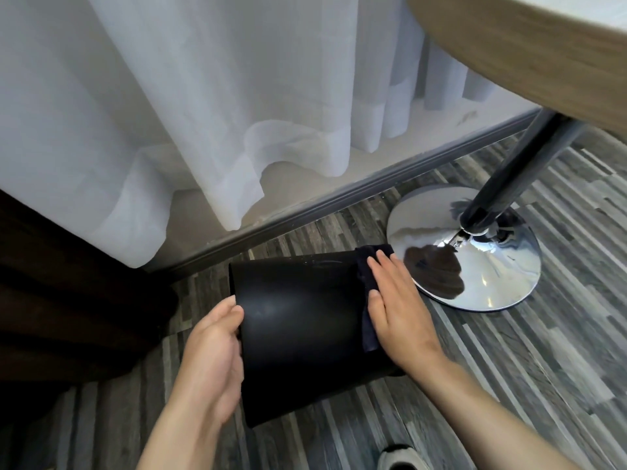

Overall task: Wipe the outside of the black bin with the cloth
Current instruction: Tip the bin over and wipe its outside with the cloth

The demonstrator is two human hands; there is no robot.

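Observation:
The black bin (298,330) is tipped over and held low above the grey striped floor, its outside wall facing me. My left hand (212,354) grips the bin's left edge, thumb on the outer wall. A dark cloth (364,276) lies against the bin's right side. My right hand (395,300) presses flat on that cloth, fingers stretched out and pointing away from me. Most of the cloth is hidden under the hand.
A chrome round table base (475,252) with a dark pole (515,171) stands just right of the bin. The wooden tabletop (543,45) overhangs at top right. A white sheer curtain (203,113) and a grey skirting (339,195) run behind. A dark curtain (68,300) hangs at left.

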